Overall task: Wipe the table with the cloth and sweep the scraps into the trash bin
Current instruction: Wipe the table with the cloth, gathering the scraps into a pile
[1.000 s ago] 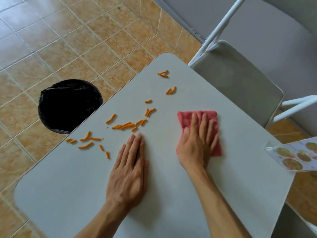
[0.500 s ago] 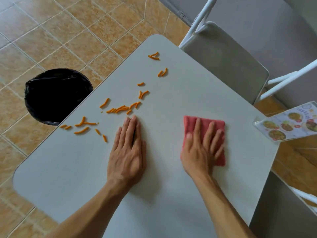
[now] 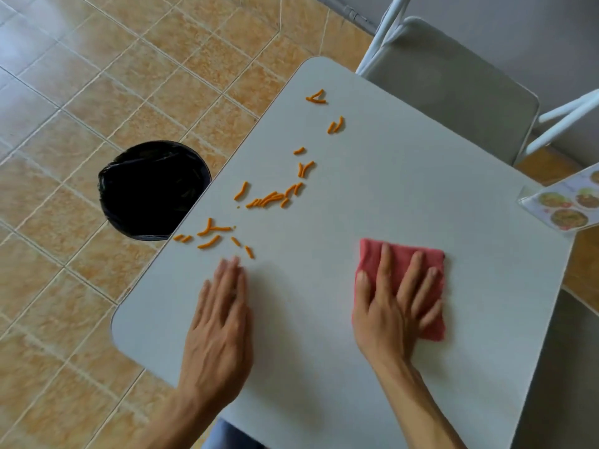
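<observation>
- I see the right hand (image 3: pixel 392 306) pressing flat on the pink cloth (image 3: pixel 431 260), fingers spread and straight, near the worktop's (image 3: pixel 405 196) right edge.
- The left hand (image 3: pixel 220 322) lies flat, fingers straight and together (tips blurred), holding nothing, just beside the nearest orange scraps (image 3: pixel 272 198).
- The scraps lie scattered toward the left edge, near the black trash bin (image 3: pixel 152 189) on the floor (image 3: pixel 97 92).

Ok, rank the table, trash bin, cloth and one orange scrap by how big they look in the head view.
Largest to smallest:
1. table
2. trash bin, partly hidden behind the table edge
3. cloth, nearly the bin's apparent size and partly under the right hand, so that pair is unsure
4. orange scrap
</observation>
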Demonstrator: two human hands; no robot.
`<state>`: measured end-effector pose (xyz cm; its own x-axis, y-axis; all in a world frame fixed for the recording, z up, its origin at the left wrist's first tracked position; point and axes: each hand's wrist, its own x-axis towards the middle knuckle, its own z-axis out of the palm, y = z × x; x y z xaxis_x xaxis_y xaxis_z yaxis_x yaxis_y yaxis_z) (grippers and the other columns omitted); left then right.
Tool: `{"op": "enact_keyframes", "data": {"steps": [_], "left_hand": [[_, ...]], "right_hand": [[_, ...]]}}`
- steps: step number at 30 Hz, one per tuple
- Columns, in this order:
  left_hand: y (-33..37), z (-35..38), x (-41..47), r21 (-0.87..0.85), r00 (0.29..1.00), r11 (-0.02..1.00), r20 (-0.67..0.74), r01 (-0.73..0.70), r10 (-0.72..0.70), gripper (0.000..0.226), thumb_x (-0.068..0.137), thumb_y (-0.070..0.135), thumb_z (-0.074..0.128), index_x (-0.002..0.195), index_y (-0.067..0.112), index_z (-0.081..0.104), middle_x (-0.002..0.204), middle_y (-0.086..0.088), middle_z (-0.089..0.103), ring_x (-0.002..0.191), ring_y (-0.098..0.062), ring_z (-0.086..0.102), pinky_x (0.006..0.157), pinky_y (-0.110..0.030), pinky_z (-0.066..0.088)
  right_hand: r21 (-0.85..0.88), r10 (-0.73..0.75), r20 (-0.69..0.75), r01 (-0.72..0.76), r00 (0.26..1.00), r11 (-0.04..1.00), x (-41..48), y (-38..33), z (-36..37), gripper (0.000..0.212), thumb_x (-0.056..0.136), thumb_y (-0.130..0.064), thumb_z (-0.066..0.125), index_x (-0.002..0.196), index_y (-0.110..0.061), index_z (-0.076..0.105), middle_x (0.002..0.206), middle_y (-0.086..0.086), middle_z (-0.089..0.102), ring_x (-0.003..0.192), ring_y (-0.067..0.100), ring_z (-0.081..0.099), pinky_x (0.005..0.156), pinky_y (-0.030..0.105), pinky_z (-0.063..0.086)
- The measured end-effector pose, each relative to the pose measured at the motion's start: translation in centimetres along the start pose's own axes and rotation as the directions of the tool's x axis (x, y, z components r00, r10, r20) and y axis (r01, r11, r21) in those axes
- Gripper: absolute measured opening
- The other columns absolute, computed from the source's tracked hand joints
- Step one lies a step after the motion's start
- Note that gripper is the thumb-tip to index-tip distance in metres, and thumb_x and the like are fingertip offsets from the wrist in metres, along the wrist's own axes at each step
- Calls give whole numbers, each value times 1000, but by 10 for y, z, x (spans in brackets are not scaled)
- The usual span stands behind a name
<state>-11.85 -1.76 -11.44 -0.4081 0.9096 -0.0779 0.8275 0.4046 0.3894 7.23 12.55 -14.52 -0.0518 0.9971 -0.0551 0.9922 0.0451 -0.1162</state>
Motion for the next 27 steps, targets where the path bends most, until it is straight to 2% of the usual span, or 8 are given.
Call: {"op": "enact_keyframes", "data": {"steps": [3, 7, 12, 14, 17, 19, 23, 27], "left_hand": [[-27, 7, -10, 53, 984, 982, 6, 179, -180, 60, 99, 22, 32, 153, 1, 18, 164, -11, 8, 152, -26, 5, 122, -46, 8], [-28, 18, -12, 88, 978, 974, -17, 208, -207, 61, 99, 27, 29, 153, 1, 18, 164, -11, 12, 152, -25, 7, 124, -42, 4], [-28, 15, -11, 95, 976, 971, -12, 219, -219, 60, 99, 29, 28, 151, -1, 23, 163, -12, 14, 152, -25, 10, 123, -43, 8], [-27, 13, -10, 89, 975, 971, -6, 220, -221, 60, 100, 29, 28, 151, 0, 23, 163, -12, 14, 152, -25, 11, 123, -43, 8], [-25, 13, -8, 71, 975, 972, -6, 222, -222, 59, 100, 28, 27, 151, 0, 24, 163, -12, 16, 152, -26, 12, 123, -43, 9], [-27, 15, -10, 71, 975, 972, -8, 222, -222, 59, 100, 27, 28, 152, 0, 23, 163, -12, 15, 152, -26, 12, 123, -43, 8], [-30, 18, -12, 73, 978, 975, 5, 208, -209, 59, 100, 26, 28, 152, -1, 20, 163, -13, 13, 152, -25, 7, 122, -45, 9], [-29, 16, -12, 48, 977, 976, 12, 212, -213, 60, 100, 24, 32, 152, -1, 18, 163, -15, 13, 152, -27, 7, 122, -46, 10]], "right_hand": [[94, 57, -49, -52, 997, 994, 24, -69, 15, 57, 99, -52, 36, 152, -32, 45, 164, 20, 30, 150, 48, 25, 113, 73, 19], [20, -267, -9, 267, 964, 963, 7, -115, 21, 56, 102, -53, 34, 156, -41, 32, 168, 13, 21, 156, 40, 13, 120, 68, 11], [-21, -509, 86, 512, 857, 859, -47, -57, 5, 57, 105, -51, 28, 160, -35, 24, 169, 7, 22, 157, 32, 16, 121, 62, 21], [-50, -430, 69, 433, 900, 900, -59, -25, 0, 58, 104, -50, 26, 159, -32, 27, 167, 8, 26, 155, 32, 21, 119, 61, 24], [-61, -82, -12, 81, 997, 995, -51, -27, 3, 60, 102, -46, 32, 158, -23, 35, 166, 12, 28, 153, 36, 25, 118, 61, 23], [7, 110, -56, -110, 992, 994, -44, -64, 12, 59, 102, -43, 37, 157, -21, 36, 166, 16, 27, 153, 39, 24, 117, 65, 22], [-12, -99, -32, 99, 995, 995, -60, -133, 25, 59, 104, -40, 36, 158, -17, 33, 166, 19, 25, 154, 41, 20, 120, 66, 14], [-42, -252, 24, 253, 967, 967, -100, -112, 20, 61, 103, -39, 39, 158, -14, 31, 167, 15, 23, 155, 38, 19, 120, 64, 20]]}}
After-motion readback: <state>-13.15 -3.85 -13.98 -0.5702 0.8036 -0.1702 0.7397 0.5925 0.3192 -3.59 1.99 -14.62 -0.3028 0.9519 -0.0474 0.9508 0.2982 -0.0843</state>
